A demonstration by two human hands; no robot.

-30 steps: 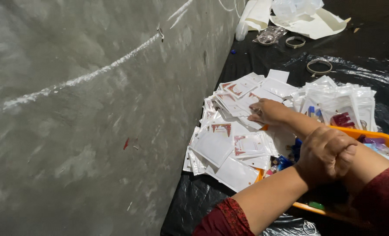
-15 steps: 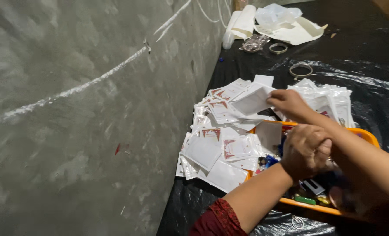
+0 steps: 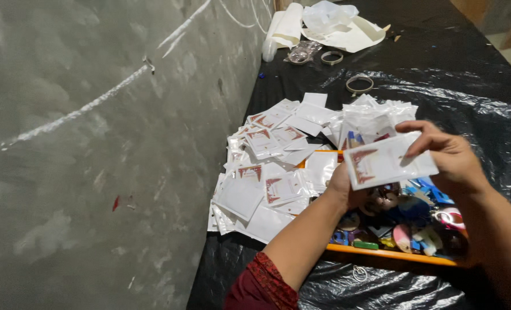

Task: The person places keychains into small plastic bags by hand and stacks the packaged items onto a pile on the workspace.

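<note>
Both hands, left hand (image 3: 347,186) and right hand (image 3: 448,158), pinched one white packet (image 3: 387,162) between them (fingers closed on its edges) above the orange tray (image 3: 382,254); dozens more packets (image 3: 273,172) lay left of them.

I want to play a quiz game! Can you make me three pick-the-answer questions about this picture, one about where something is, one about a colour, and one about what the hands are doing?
1. Where is the pile of white packets?
A. beside the grey wall
B. on the floor
C. in a bag

2. What colour is the rim of the tray?
A. green
B. orange
C. white

3. What are the left hand and right hand doing?
A. resting flat
B. holding one packet between them
C. holding a ring

Answers: 1 A, the pile lies against the wall. 2 B, its near edge shows orange. 3 B, fingers of both hands grip its ends.
</note>
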